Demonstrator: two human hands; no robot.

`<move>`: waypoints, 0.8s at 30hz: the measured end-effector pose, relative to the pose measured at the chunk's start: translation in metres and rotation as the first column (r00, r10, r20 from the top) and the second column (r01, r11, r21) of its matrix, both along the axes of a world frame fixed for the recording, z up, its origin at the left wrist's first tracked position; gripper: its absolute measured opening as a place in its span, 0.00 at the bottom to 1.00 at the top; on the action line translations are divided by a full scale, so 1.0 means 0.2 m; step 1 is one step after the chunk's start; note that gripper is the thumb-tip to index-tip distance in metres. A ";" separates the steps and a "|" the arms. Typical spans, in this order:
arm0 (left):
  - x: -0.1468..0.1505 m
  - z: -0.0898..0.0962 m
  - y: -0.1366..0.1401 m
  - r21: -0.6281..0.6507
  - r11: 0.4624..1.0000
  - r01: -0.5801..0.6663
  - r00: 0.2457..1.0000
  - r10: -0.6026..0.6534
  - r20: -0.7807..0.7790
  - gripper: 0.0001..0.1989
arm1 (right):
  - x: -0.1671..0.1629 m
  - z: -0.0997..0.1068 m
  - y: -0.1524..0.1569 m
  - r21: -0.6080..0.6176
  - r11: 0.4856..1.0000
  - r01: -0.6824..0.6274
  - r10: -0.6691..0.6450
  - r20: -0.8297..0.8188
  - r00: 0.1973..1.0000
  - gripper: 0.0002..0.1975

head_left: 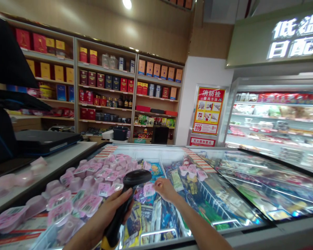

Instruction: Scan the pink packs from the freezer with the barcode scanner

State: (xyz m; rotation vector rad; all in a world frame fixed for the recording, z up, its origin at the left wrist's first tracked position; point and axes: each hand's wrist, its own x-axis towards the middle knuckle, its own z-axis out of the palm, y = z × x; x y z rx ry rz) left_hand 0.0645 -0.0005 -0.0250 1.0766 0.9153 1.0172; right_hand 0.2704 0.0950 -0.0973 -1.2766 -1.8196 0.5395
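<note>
Screen: a dark monitor [7, 59] fills the far left edge, with a flat black device [44, 140] below it on the pale surface [67, 156].
Loose cups: a few pink sealed cups [23, 177] lie on that surface, beside the freezer.
Cup pile: many more pink cups [94, 173] with barcode lids are heaped on the left end of the freezer lid, some upright, some tipped over.
Left hand: the left hand [104, 217] comes up from the bottom edge, its fingers [125, 208] clenched around the grip of a black barcode scanner [127, 198].
Scanner: its head sits above the glass at centre, pointing toward the right hand; the base of its handle shows yellow.
Held cup: a single pink cup [148, 190] is just beside the scanner head, label side toward the camera, over the freezer glass.
Right hand: the right hand [167, 189] pinches that cup by its right edge between the fingertips, forearm stretching in from the lower right.
Freezer: a chest freezer [237, 194] with sliding glass lids runs across the foreground; packaged goods show through the glass, and three more pink cups [191, 171] rest on the glass past the right hand.
Back wall: wooden shelves [106, 93] of boxed bottles.
Poster: a red and yellow notice [208, 111] on the white wall.
Far right: a lit open cooler [276, 121] under a sign with white characters.
</note>
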 end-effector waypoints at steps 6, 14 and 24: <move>0.00 0.00 -0.01 -0.019 1.000 -0.003 1.000 0.003 0.021 0.14 | 0.06 -0.01 0.14 -0.153 0.980 0.127 -0.179 -0.401 0.898 0.06; 0.07 0.02 -0.02 0.017 1.000 0.012 1.000 -0.012 0.001 0.15 | 0.15 -0.01 0.20 -0.270 0.914 0.303 -0.399 -0.466 0.790 0.07; 0.15 0.01 0.04 0.076 0.991 0.112 0.992 -0.107 -0.066 0.17 | 0.29 -0.04 0.20 -0.217 0.831 0.511 -0.555 -0.298 0.776 0.11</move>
